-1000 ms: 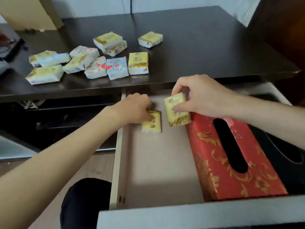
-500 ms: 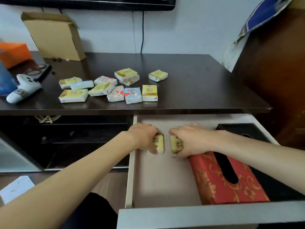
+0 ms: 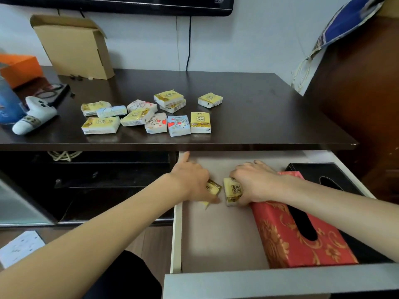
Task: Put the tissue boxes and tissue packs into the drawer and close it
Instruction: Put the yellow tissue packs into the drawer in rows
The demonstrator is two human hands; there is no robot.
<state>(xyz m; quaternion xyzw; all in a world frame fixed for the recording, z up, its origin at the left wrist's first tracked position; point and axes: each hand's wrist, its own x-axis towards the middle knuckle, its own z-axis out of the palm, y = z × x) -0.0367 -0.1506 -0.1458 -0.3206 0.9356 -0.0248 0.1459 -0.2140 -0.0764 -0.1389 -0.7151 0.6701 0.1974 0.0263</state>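
The pale drawer (image 3: pixel 218 244) stands pulled out under the dark tabletop. In it lie a red and gold tissue box (image 3: pixel 278 231) and, to its right, a black tissue box (image 3: pixel 313 168). My left hand (image 3: pixel 190 180) holds a small yellow tissue pack (image 3: pixel 213 188) on the drawer floor. My right hand (image 3: pixel 252 180) grips a second yellow tissue pack (image 3: pixel 232 190) beside it, against the red box's far end. Several more tissue packs (image 3: pixel 146 114) lie scattered on the tabletop (image 3: pixel 259 108) above the drawer.
A cardboard box (image 3: pixel 73 46), an orange box (image 3: pixel 19 67), a blue bottle (image 3: pixel 7 100) and a white game controller (image 3: pixel 34 116) sit at the tabletop's back and left. Dark shelves (image 3: pixel 86 180) lie left of the drawer. A brown wooden cabinet (image 3: pixel 362 93) rises at right.
The view has tilted up and pulled back. Both hands have lowered their yellow packs to the drawer floor, side by side near the red box.
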